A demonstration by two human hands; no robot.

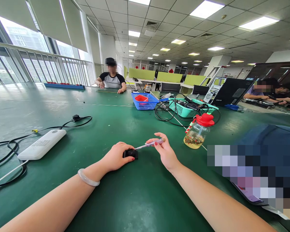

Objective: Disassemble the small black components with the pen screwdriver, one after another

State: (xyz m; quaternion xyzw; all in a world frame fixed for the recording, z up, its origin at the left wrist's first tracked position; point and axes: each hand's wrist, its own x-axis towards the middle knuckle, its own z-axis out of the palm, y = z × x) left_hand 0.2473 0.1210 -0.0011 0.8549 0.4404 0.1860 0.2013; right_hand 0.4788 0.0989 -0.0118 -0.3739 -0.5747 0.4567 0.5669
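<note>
On the green table, toward its near edge, lies a small black block, gripped by the left hand; the right hand pinches a screwdriver, tip at the block. A person sits at the far edge.

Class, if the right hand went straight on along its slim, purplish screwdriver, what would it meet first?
Likely the small black boxy device in the left hand; whether the screwdriver touches it is unclear.
</note>
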